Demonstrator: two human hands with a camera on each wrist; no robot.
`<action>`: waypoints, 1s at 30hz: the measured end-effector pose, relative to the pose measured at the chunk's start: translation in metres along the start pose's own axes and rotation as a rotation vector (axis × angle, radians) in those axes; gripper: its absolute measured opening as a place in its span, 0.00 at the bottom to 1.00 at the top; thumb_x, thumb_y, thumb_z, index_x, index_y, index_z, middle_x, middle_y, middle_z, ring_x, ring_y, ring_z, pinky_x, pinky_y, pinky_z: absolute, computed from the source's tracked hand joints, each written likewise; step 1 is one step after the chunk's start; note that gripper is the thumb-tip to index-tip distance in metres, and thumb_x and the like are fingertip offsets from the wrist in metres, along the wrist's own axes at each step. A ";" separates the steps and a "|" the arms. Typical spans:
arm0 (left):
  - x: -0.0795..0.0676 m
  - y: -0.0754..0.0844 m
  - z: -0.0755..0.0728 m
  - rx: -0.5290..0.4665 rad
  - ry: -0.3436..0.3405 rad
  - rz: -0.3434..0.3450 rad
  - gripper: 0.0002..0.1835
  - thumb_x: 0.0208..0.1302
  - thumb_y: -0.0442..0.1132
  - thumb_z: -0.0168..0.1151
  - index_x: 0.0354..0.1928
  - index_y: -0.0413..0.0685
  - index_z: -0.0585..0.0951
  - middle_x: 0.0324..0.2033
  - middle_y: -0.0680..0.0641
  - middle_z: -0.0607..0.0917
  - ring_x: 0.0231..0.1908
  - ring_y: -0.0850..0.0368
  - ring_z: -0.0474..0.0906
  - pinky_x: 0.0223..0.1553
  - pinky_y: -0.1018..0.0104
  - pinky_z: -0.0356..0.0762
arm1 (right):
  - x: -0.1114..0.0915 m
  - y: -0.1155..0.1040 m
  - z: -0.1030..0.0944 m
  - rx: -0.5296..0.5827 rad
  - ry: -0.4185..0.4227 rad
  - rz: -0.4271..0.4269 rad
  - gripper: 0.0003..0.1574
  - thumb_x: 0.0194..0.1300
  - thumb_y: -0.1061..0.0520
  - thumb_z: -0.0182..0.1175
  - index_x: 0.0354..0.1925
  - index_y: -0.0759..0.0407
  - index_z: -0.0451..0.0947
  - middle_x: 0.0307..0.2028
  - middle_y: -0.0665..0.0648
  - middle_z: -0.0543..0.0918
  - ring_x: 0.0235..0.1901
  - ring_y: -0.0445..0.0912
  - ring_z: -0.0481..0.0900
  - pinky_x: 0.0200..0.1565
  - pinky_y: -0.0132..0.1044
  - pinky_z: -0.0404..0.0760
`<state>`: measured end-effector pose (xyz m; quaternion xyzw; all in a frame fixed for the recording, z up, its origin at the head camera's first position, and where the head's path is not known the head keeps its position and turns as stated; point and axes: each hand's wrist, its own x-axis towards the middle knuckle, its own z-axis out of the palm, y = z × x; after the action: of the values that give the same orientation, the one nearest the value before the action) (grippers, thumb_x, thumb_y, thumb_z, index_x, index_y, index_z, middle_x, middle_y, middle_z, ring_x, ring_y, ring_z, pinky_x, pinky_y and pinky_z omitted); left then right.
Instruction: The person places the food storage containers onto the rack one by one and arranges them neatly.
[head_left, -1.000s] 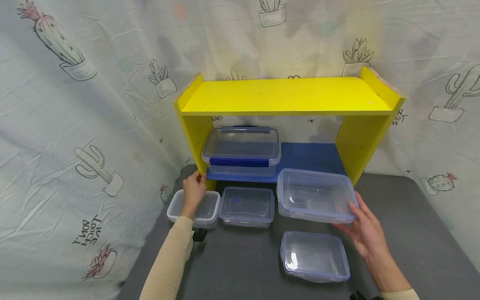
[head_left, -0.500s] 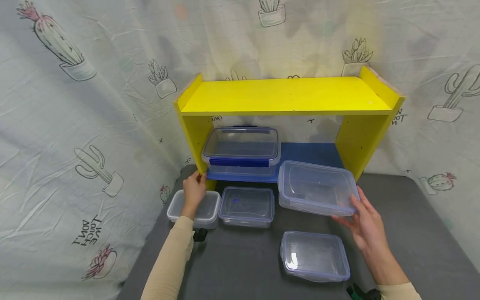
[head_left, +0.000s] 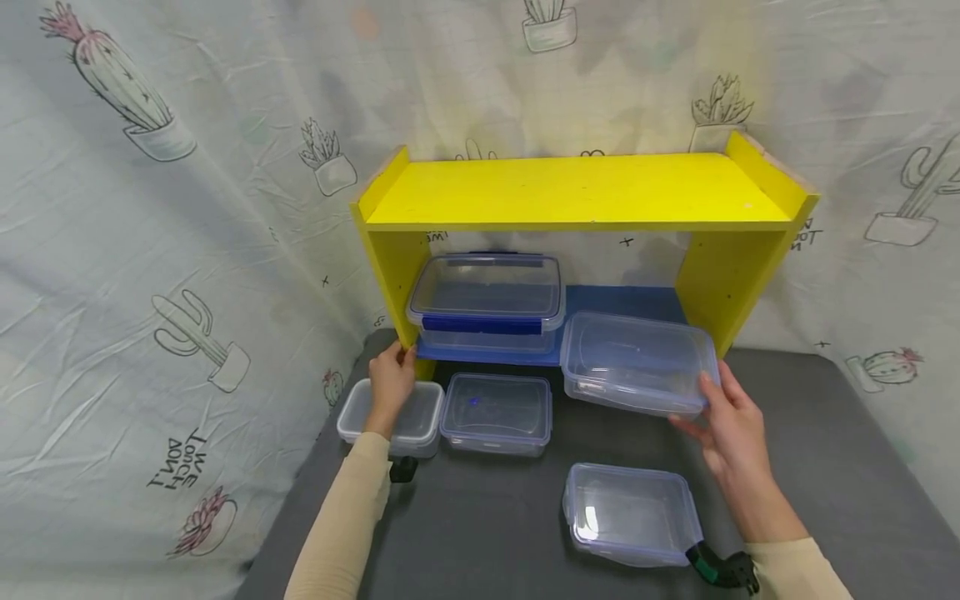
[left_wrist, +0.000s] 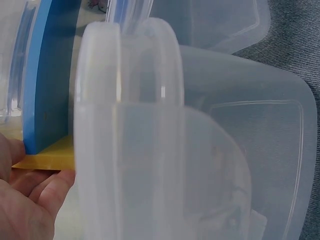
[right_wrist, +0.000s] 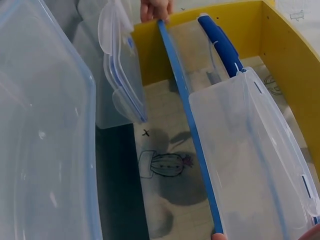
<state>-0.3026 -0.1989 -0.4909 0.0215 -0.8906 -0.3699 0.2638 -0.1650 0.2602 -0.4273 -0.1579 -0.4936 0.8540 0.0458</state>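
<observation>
My right hand (head_left: 733, 429) holds a clear plastic food container (head_left: 633, 362) by its right end, thumb on the lid and fingers below. This container is at the front edge of the blue lower board (head_left: 622, 302) of a yellow shelf (head_left: 577, 192), slightly tilted; in the right wrist view its base (right_wrist: 225, 150) lies close along that board. My left hand (head_left: 390, 387) grips the front edge of the shelf's left side panel, thumb and fingers on opposite sides in the left wrist view. A larger clip-lid container (head_left: 487, 287) with a dark blue clasp stands on the board's left part.
Below the shelf, a white-lidded container (head_left: 416, 417) and a clear container (head_left: 495, 412) sit side by side on the grey tabletop (head_left: 480, 517). Another clear container (head_left: 633, 512) lies in front at the right. A cactus-print curtain (head_left: 225, 167) hangs behind and at the sides.
My right hand has lifted the container and moved it farther back, up to the blue board's front edge. My left hand keeps its grip on the side panel.
</observation>
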 end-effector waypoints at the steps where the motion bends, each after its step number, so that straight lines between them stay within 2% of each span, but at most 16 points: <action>1: 0.000 0.000 0.000 0.000 -0.001 0.002 0.10 0.68 0.41 0.60 0.33 0.40 0.82 0.21 0.42 0.82 0.20 0.49 0.71 0.23 0.64 0.65 | 0.001 -0.001 0.001 -0.002 0.008 0.001 0.47 0.63 0.47 0.64 0.74 0.38 0.53 0.50 0.40 0.75 0.37 0.36 0.81 0.31 0.41 0.85; 5: 0.000 0.002 0.000 0.002 -0.003 0.007 0.11 0.68 0.41 0.60 0.32 0.41 0.81 0.20 0.42 0.81 0.20 0.50 0.71 0.23 0.64 0.65 | 0.005 -0.006 0.002 -0.009 0.039 0.014 0.46 0.64 0.47 0.63 0.74 0.38 0.53 0.47 0.40 0.75 0.36 0.36 0.80 0.30 0.41 0.85; 8: 0.001 0.002 -0.001 0.004 0.003 0.010 0.10 0.67 0.40 0.60 0.32 0.40 0.81 0.20 0.42 0.81 0.20 0.49 0.71 0.23 0.64 0.64 | 0.009 -0.009 0.003 -0.031 0.064 0.025 0.45 0.65 0.46 0.62 0.74 0.37 0.54 0.49 0.40 0.74 0.37 0.36 0.79 0.30 0.41 0.85; 14: 0.001 0.002 0.000 0.001 0.003 0.007 0.10 0.67 0.40 0.60 0.33 0.40 0.82 0.21 0.41 0.83 0.20 0.49 0.72 0.23 0.64 0.66 | 0.015 -0.012 0.008 -0.088 0.124 0.039 0.43 0.64 0.43 0.61 0.73 0.35 0.56 0.67 0.45 0.63 0.44 0.36 0.74 0.29 0.41 0.85; 17: 0.001 0.001 0.000 -0.004 0.007 0.006 0.11 0.68 0.40 0.60 0.32 0.39 0.82 0.21 0.41 0.83 0.20 0.48 0.73 0.23 0.63 0.66 | 0.019 -0.013 0.012 -0.121 0.168 0.057 0.42 0.64 0.41 0.61 0.72 0.34 0.57 0.71 0.47 0.60 0.45 0.38 0.73 0.29 0.41 0.85; 25: 0.000 0.000 0.001 -0.013 0.019 0.024 0.11 0.67 0.40 0.60 0.30 0.40 0.80 0.19 0.41 0.81 0.19 0.49 0.71 0.22 0.63 0.65 | 0.027 -0.013 0.022 -0.168 0.221 0.076 0.38 0.65 0.37 0.58 0.71 0.31 0.58 0.75 0.47 0.54 0.63 0.46 0.61 0.29 0.40 0.84; 27: 0.000 -0.001 0.001 -0.014 0.020 0.026 0.11 0.67 0.40 0.60 0.29 0.40 0.80 0.18 0.41 0.80 0.19 0.49 0.70 0.22 0.63 0.64 | 0.029 -0.013 0.023 -0.169 0.232 0.078 0.39 0.65 0.36 0.57 0.71 0.30 0.58 0.75 0.46 0.55 0.63 0.45 0.63 0.29 0.40 0.84; 30: 0.000 -0.001 0.000 -0.014 0.022 0.023 0.11 0.67 0.40 0.60 0.30 0.40 0.80 0.19 0.42 0.81 0.19 0.50 0.71 0.22 0.63 0.65 | 0.033 -0.012 0.024 -0.188 0.252 0.082 0.39 0.65 0.35 0.55 0.71 0.30 0.56 0.75 0.45 0.54 0.55 0.40 0.69 0.29 0.39 0.84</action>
<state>-0.3027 -0.1992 -0.4919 0.0133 -0.8851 -0.3730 0.2780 -0.2044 0.2539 -0.4130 -0.2875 -0.5550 0.7785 0.0576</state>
